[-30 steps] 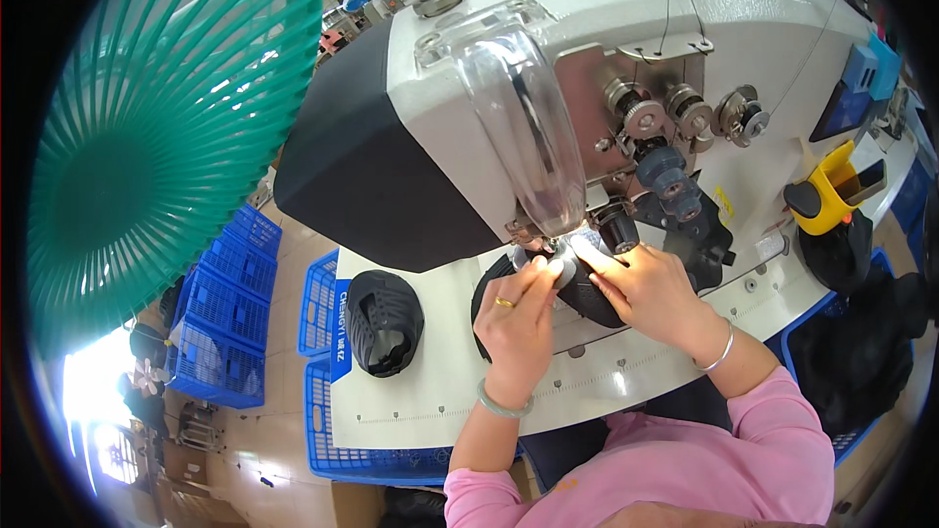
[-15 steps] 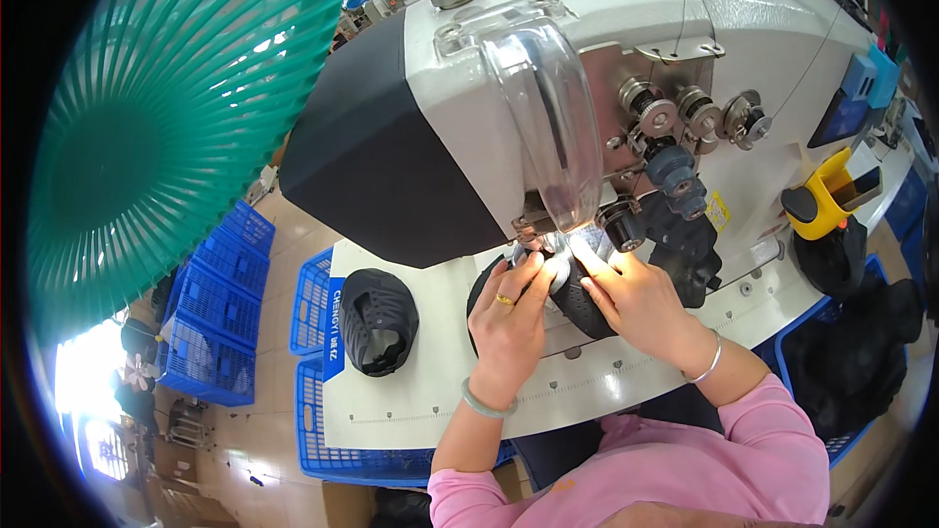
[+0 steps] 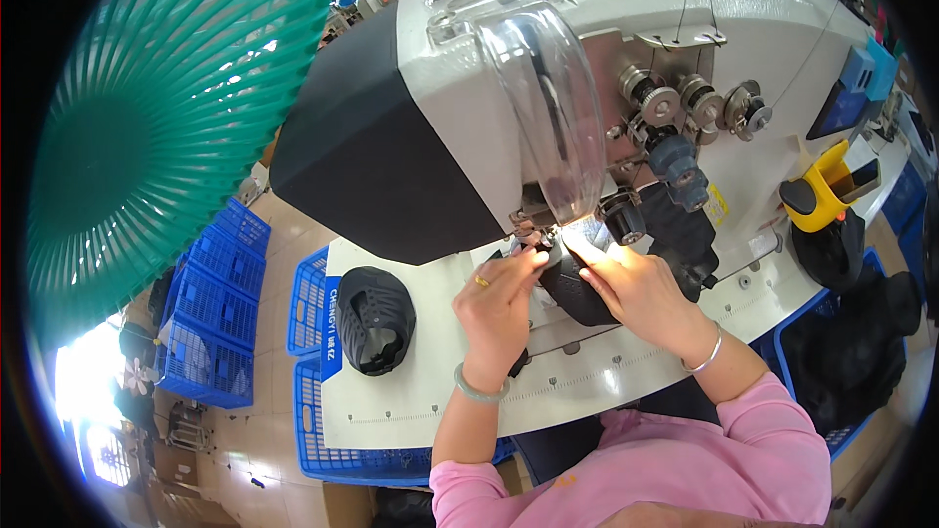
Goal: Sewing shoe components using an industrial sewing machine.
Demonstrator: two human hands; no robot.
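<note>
A black shoe upper (image 3: pixel 575 291) lies under the needle area of a white sewing machine (image 3: pixel 460 117), lit by a bright lamp. My left hand (image 3: pixel 497 318) pinches its left edge, fingertips bunched close to the presser foot (image 3: pixel 538 237). On the other side, my right hand (image 3: pixel 646 301) grips the upper's right edge, with its forefinger reaching toward the needle. The needle tip and part of the upper are hidden by the fingers. A finished-looking black shoe upper with laces (image 3: pixel 377 321) stands apart on the table's left end.
More black pieces (image 3: pixel 680 240) lie behind my right hand. A green fan (image 3: pixel 147 147) fills the upper left. Blue crates (image 3: pixel 308 401) stand below the table's left end, and another crate (image 3: pixel 782 352) with black pieces stands at right. A yellow holder (image 3: pixel 827 196) is at far right.
My left hand has shifted slightly left and its fingers have curled in. The upper has turned under the machine, and its grey inner part no longer shows between the hands.
</note>
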